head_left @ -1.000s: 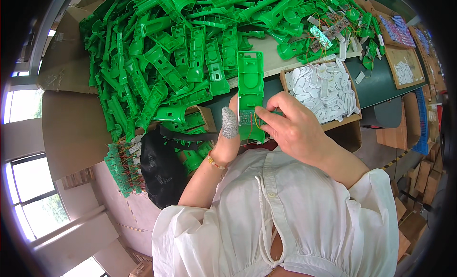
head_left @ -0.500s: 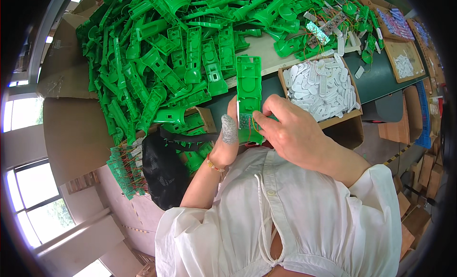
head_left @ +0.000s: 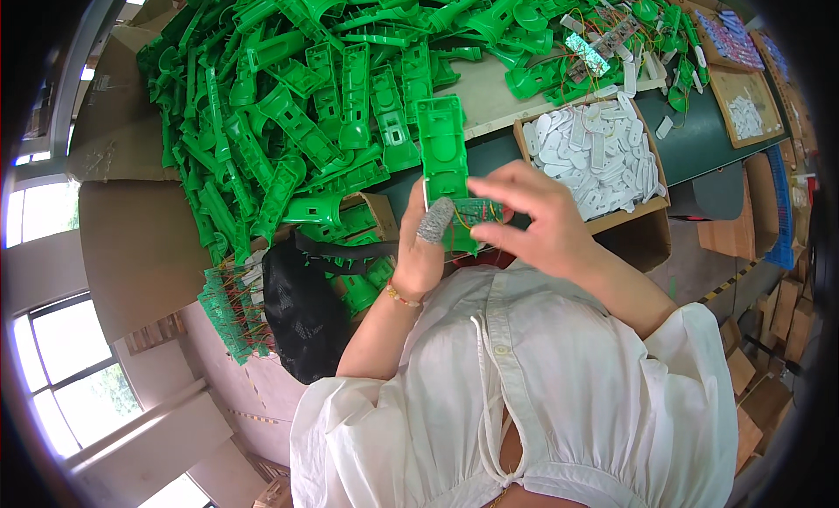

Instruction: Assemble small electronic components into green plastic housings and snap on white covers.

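Note:
My left hand (head_left: pixel 422 246) is closed round a long green plastic housing (head_left: pixel 444 145), held upright with its hollow side toward me. A grey cover wraps the left thumb, which presses on a small green circuit board (head_left: pixel 481 211) with thin yellow and red wires. The board lies crosswise over the lower part of the housing and sticks out past its right edge. A white edge shows along the housing's left side. My right hand (head_left: pixel 542 218) is beside the board's right end, thumb and forefinger spread apart above and below it; its other fingers are partly hidden behind.
A big heap of green housings (head_left: pixel 306 97) covers the far left of the table. White plastic pieces (head_left: pixel 594 150) fill a cardboard box at the right, with wired boards (head_left: pixel 603 49) beyond. A black bag (head_left: pixel 301 311) and stacked green boards (head_left: pixel 229 311) are at my left.
The housing has shifted slightly left. The circuit board now lies crosswise under my left thumb, and my right fingers have gone from pinching at it to spread apart.

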`<state>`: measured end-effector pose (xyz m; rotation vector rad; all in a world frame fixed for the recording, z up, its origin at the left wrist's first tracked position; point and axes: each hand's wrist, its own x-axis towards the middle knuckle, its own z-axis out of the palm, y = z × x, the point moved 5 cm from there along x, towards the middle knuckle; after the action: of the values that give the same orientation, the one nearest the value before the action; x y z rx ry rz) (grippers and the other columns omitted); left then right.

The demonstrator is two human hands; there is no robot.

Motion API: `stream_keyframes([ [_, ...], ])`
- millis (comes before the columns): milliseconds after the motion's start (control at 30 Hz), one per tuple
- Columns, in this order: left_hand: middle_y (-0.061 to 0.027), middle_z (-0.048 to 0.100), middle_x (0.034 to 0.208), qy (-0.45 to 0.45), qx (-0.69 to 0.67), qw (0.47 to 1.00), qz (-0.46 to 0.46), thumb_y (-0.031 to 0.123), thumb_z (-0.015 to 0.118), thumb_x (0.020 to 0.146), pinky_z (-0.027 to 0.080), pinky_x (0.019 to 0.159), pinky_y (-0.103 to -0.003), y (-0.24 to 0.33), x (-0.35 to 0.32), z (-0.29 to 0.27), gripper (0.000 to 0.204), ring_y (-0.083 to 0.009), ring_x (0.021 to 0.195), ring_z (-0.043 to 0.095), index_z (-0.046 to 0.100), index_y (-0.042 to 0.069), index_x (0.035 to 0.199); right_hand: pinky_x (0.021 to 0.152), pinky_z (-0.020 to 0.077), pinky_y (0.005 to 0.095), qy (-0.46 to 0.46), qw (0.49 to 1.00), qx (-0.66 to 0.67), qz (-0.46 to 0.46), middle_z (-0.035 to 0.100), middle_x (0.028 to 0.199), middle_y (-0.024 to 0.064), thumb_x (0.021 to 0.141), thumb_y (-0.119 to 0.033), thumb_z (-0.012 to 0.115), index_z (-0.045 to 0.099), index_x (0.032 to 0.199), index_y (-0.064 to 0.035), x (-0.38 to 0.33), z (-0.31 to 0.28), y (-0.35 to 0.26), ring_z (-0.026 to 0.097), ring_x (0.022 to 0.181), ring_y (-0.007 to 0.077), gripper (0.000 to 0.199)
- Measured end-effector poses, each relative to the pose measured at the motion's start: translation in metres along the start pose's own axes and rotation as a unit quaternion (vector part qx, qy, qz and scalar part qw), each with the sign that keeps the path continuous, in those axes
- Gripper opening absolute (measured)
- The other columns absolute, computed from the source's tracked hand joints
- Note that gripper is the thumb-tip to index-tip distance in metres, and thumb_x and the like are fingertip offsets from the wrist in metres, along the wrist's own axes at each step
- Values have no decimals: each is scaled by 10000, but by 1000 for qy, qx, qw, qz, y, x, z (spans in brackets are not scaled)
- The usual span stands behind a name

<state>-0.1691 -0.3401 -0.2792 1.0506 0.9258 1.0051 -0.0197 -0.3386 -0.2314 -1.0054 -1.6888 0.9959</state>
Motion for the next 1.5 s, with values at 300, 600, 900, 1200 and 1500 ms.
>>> stream_keyframes([
  [300,-75,595,918,89,314,937,121,79,483,897,460,677,-277,14,4,1,396,-167,773,557,352,-2,1262,478,432,269,46,989,-142,12,531,714,92,672,-42,736,553,795,-5,0,13,17,560,556,185,224],
  [600,-52,566,1028,57,42,997,32,92,497,906,477,728,-267,3,15,-18,425,-129,870,550,365,2,1300,798,462,358,28,953,-301,-5,578,1039,170,759,-171,669,571,1060,-22,12,4,42,550,975,313,350],
  [900,-91,509,1217,0,57,993,108,-60,531,843,416,923,-292,30,2,8,529,-164,1085,500,347,-18,1337,708,460,241,-56,946,256,190,626,931,45,853,-140,612,568,1117,8,6,14,31,558,807,79,306],
  [1200,-119,515,1216,42,73,988,132,-150,470,804,396,943,-299,22,-6,15,526,-179,1092,502,374,-49,1310,638,478,250,-12,993,88,83,649,818,87,832,-120,616,594,1033,25,1,4,10,599,726,108,249],
  [1500,-100,418,1324,-46,-153,987,8,39,546,861,366,988,-336,15,-2,27,569,-195,1200,418,294,-1,1370,635,463,234,-1,976,148,163,628,877,62,862,-122,592,537,1132,36,-3,-4,12,563,740,80,318],
])
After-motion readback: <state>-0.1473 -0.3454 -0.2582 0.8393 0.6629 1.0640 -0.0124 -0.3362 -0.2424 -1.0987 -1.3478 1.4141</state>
